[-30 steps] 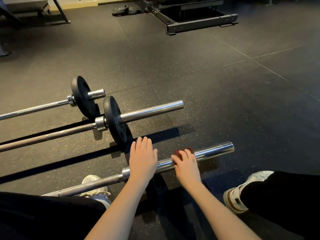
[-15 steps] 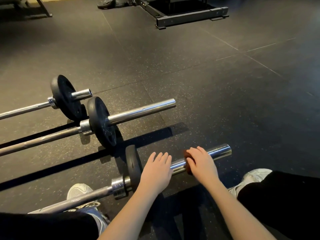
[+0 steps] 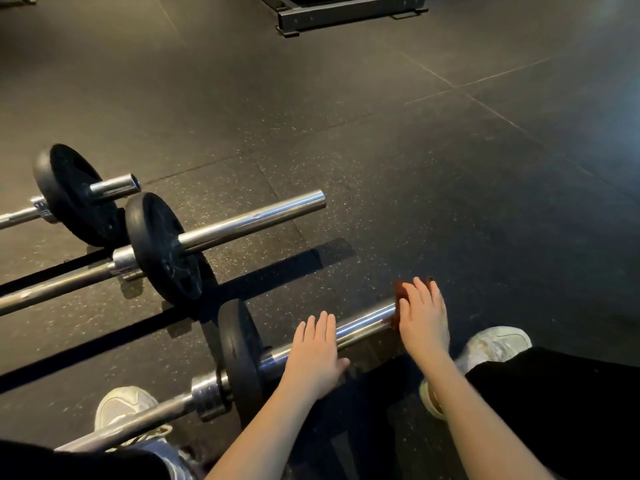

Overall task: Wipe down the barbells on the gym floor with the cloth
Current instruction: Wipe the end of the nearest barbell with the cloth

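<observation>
Wiping had reached the sleeve end of the nearest barbell (image 3: 363,323) on the floor (image 3: 450,202). The right hand (image 3: 424,323) pressed the cloth (image 3: 401,293) there, fingers (image 3: 417,289) spread. The left hand (image 3: 315,355) lay flat, steadying. Next likely needs shifting to the middle barbell (image 3: 249,220).

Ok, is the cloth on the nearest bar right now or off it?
On it: the reddish cloth lies over the end of the nearest barbell's sleeve, pressed under the right hand.
</observation>
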